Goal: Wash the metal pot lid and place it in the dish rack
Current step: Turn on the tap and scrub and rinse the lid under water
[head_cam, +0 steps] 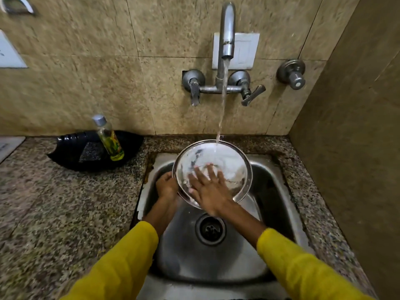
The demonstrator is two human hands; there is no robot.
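Observation:
A round metal pot lid (225, 161) is held tilted over the steel sink (279, 191), its shiny face toward me. Water from the wall tap (227, 29) streams onto its upper part. My left hand (166, 187) grips the lid's left rim. My right hand (207, 187) lies flat on the lid's face with fingers spread, covering its lower left part. No dish rack is in view.
A black tray (71, 156) on the granite counter (54, 213) at the left holds a dark scrubber (91, 152) and a small bottle of yellow-green liquid (109, 139). The drain (210, 229) sits mid-sink. A brown wall (350, 148) closes the right side.

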